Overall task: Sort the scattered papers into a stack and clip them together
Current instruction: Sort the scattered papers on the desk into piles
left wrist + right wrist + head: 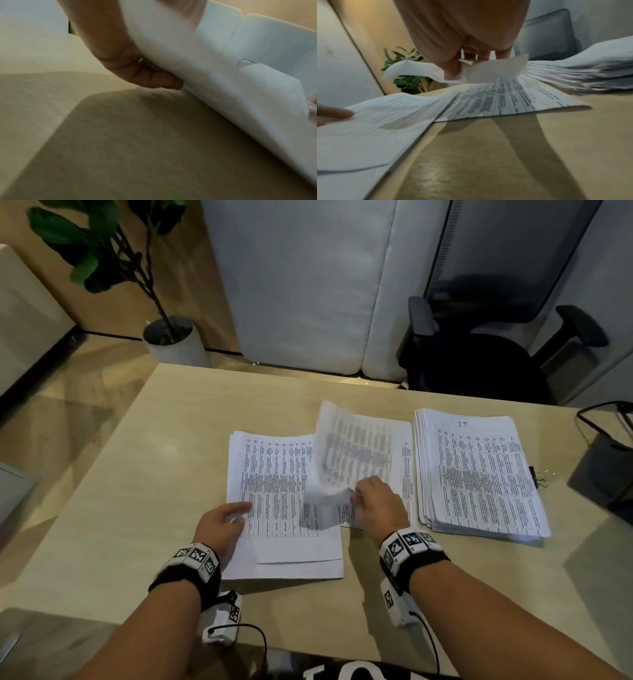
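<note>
Three lots of printed papers lie on the table. My left hand (236, 513) grips the left edge of the left pile (284, 529), thumb on top, with curled fingers (154, 78) under the white sheets (214, 88). My right hand (356, 496) pinches the near edge of a single sheet (349, 450), which curls up blurred over the middle pile (407, 460). In the right wrist view the pinched sheet (484, 71) hangs above the middle pile (505, 97). A thick stack (479, 474) sits at the right, and a black binder clip (537, 478) lies beside its right edge.
A black office chair (479, 354) stands behind the table's far right. A potted plant (171, 337) stands on the floor at the far left. A dark object with a cable (606, 467) sits at the table's right edge. Bare tabletop (154, 474) lies left of the papers.
</note>
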The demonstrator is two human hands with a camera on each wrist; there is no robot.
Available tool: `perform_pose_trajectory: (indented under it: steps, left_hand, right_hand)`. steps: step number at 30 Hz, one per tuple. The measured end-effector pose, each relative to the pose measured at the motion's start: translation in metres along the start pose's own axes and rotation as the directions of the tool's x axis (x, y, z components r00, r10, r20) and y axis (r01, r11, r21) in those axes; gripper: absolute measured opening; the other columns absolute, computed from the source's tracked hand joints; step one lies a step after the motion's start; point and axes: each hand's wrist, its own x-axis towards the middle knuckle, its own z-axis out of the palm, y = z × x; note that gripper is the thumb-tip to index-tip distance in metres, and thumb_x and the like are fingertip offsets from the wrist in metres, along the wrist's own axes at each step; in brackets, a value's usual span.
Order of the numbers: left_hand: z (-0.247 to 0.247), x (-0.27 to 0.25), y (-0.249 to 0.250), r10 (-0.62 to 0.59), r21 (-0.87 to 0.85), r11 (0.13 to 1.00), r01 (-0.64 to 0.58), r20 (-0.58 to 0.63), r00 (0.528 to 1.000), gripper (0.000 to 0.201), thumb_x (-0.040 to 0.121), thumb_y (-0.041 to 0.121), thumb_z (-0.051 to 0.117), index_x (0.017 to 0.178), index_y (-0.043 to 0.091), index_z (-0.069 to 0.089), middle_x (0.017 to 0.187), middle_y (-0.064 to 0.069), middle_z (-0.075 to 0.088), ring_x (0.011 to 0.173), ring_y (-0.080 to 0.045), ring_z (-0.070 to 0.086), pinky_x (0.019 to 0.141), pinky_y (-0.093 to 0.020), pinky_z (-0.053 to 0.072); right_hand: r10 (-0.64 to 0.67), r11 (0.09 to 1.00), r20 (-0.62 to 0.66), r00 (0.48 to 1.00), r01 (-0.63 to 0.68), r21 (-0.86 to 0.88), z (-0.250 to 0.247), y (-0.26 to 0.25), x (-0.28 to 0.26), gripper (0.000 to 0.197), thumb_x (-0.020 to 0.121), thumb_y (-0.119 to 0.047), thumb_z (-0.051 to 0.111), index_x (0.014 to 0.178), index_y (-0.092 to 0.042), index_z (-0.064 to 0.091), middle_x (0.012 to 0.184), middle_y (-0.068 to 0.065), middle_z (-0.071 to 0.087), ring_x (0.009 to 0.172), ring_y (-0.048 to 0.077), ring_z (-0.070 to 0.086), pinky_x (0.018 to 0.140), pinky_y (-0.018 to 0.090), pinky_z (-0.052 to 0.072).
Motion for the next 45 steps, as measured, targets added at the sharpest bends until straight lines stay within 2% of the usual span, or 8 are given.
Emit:
perform_pose_trajectory:
  steps: [2,7,13,17,23,29,36,45]
  left_hand:
    - [0.006,0.001,0.007,-0.077,-0.126,0.989,0.076,-0.006,0.997,0.012,0.085,0.021,0.068,0.094,0.016,0.073,0.109,-0.008,0.067,0.093,-0.02,0.058,0.083,-0.029,0.046]
    - [0.009,0.004,0.023,-0.177,-0.058,0.982,0.179,0.036,0.983,0.068,0.09,0.064,0.043,0.11,0.005,0.07,0.117,0.003,0.053,0.112,-0.015,0.045,0.107,-0.04,0.033]
    - [0.005,0.01,0.007,-0.136,0.214,0.963,0.162,-0.132,0.982,0.025,0.081,0.004,0.067,0.106,0.007,0.067,0.105,-0.005,0.065,0.108,-0.026,0.061,0.099,-0.034,0.045]
    - [-0.011,0.008,0.007,-0.113,0.207,0.965,0.163,-0.237,0.965,0.048,0.082,-0.007,0.054,0.124,0.017,0.055,0.112,-0.005,0.059,0.096,-0.027,0.059,0.084,-0.029,0.045]
    - [-0.035,0.015,0.004,-0.096,0.204,0.967,0.152,-0.259,0.961,0.068,0.078,-0.012,0.033,0.128,0.033,0.046,0.112,0.007,0.049,0.07,-0.03,0.063,0.059,-0.03,0.05]
    - [-0.039,0.021,-0.01,-0.112,0.158,0.974,0.16,-0.276,0.955,0.063,0.064,-0.008,0.034,0.102,0.031,0.064,0.12,0.001,0.064,0.098,-0.036,0.065,0.087,-0.049,0.054]
    - [-0.043,0.031,-0.017,-0.14,0.134,0.972,0.191,-0.321,0.937,0.055,0.063,0.0,0.034,0.09,0.036,0.065,0.119,0.0,0.066,0.094,-0.032,0.067,0.086,-0.049,0.055]
    - [-0.048,0.028,-0.009,-0.128,0.182,0.962,0.202,-0.352,0.927,0.056,0.071,-0.005,0.037,0.111,0.022,0.065,0.121,-0.001,0.065,0.101,-0.031,0.065,0.094,-0.046,0.052]
  right_hand:
    - [-0.084,0.996,-0.027,0.996,0.084,0.02,0.003,-0.015,-0.004,0.014,0.098,-0.025,0.046,0.092,-0.014,0.053,0.097,0.001,0.053,0.081,0.026,0.052,0.064,0.033,0.034]
    - [-0.324,0.941,0.114,0.939,0.332,-0.059,0.019,-0.046,-0.016,0.028,0.092,-0.032,0.044,0.087,-0.01,0.06,0.091,0.005,0.061,0.077,0.028,0.058,0.063,0.034,0.045]
    - [-0.122,0.992,0.082,0.989,0.123,-0.017,0.017,-0.022,-0.014,0.029,0.093,-0.024,0.055,0.121,-0.014,0.06,0.128,0.006,0.055,0.115,0.024,0.054,0.099,0.035,0.045]
    - [0.23,0.97,0.248,0.941,-0.2,-0.14,0.019,0.013,-0.013,0.083,0.087,-0.046,0.06,0.152,-0.027,0.012,0.161,0.01,0.006,0.148,0.03,0.006,0.118,0.05,0.013]
    - [0.235,0.959,0.209,0.949,-0.191,-0.211,0.017,0.015,-0.008,0.083,0.085,-0.04,0.063,0.151,-0.03,0.013,0.152,0.008,0.025,0.137,0.029,0.028,0.104,0.048,0.038]
    - [0.218,0.953,0.162,0.962,-0.174,-0.247,0.013,0.019,-0.006,0.07,0.089,-0.021,0.056,0.147,-0.033,0.019,0.145,0.005,0.033,0.128,0.028,0.037,0.097,0.047,0.041]
    - [0.257,0.953,0.288,0.923,-0.193,-0.234,0.014,0.003,0.0,0.094,0.08,-0.052,0.062,0.15,-0.042,0.0,0.149,0.01,0.022,0.136,0.034,0.024,0.099,0.052,0.041]
    - [0.222,0.957,0.268,0.937,-0.157,-0.243,0.014,0.004,0.004,0.091,0.082,-0.019,0.058,0.149,-0.046,0.002,0.126,0.008,0.034,0.114,0.029,0.037,0.088,0.042,0.046]
